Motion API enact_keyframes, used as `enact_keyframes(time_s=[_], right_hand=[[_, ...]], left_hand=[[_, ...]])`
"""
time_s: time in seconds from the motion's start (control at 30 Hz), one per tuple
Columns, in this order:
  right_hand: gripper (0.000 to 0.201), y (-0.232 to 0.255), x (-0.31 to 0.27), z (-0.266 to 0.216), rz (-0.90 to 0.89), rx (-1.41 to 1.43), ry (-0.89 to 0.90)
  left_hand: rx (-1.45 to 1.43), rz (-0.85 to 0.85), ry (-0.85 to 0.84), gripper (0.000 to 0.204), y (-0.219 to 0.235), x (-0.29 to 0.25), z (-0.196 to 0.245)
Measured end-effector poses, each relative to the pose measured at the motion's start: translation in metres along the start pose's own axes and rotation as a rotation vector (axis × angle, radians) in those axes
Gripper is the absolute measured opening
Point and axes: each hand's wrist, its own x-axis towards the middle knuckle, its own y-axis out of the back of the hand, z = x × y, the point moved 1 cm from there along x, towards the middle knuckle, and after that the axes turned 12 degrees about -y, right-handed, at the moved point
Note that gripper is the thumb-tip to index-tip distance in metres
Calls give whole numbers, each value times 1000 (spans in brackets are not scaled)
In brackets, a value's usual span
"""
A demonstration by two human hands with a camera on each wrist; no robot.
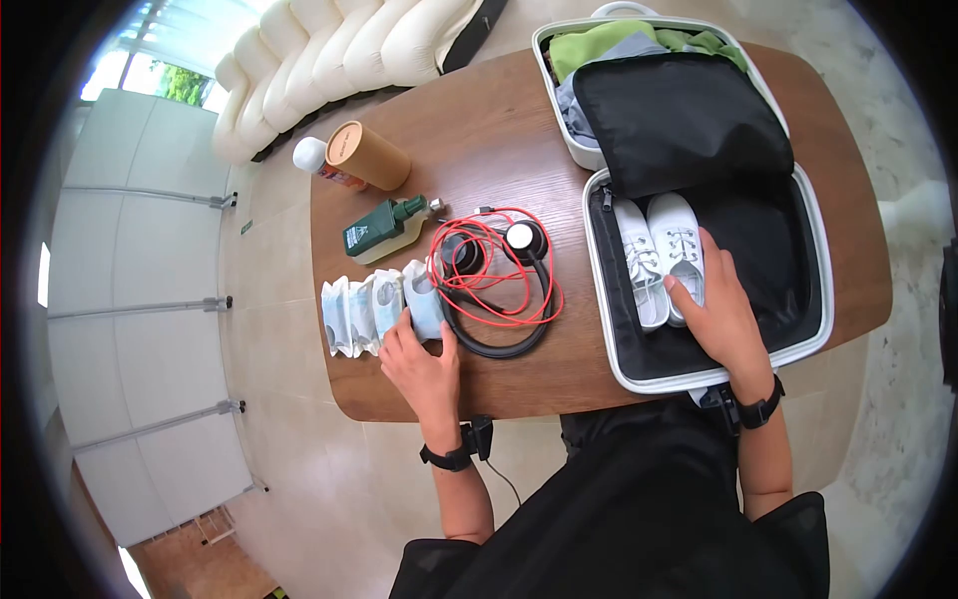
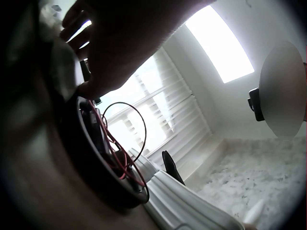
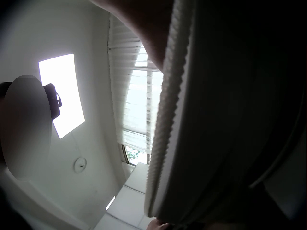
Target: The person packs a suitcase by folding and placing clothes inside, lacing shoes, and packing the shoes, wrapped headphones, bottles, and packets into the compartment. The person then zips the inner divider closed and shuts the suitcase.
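In the head view my left hand point(image 1: 423, 374) spans the near end of the rightmost soft tissue pack point(image 1: 423, 298), thumb on its right edge and fingers on its left. Several similar white and pale-blue packs point(image 1: 360, 315) stand in a row beside it. My right hand point(image 1: 726, 317) is in the open suitcase point(image 1: 824, 290), holding the heel part of the right white shoe point(image 1: 675, 232), thumb on one side and fingers along the other. The left white shoe point(image 1: 639, 262) lies alongside, laces loose. The right wrist view mostly shows the dark suitcase wall.
Black headphones point(image 1: 507, 349) with a tangled red cable point(image 1: 519, 321) lie between packs and suitcase. A green bottle point(image 1: 377, 231), a brown cylinder point(image 1: 383, 162) and a white-capped can point(image 1: 311, 154) stand farther back. Green and grey clothes point(image 1: 604, 44) fill the suitcase's far half, partly under a black flap point(image 1: 689, 125).
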Motion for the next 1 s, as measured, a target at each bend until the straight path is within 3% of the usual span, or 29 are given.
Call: enact_keyframes(time_s=[0.67, 1.0], right_hand=[[72, -11, 1, -8, 61, -31, 31], [75, -13, 5, -3, 55, -59, 70]], left_hand=[[68, -87, 91, 63, -8, 7, 10], [-107, 182, 155, 65, 11, -1, 12]])
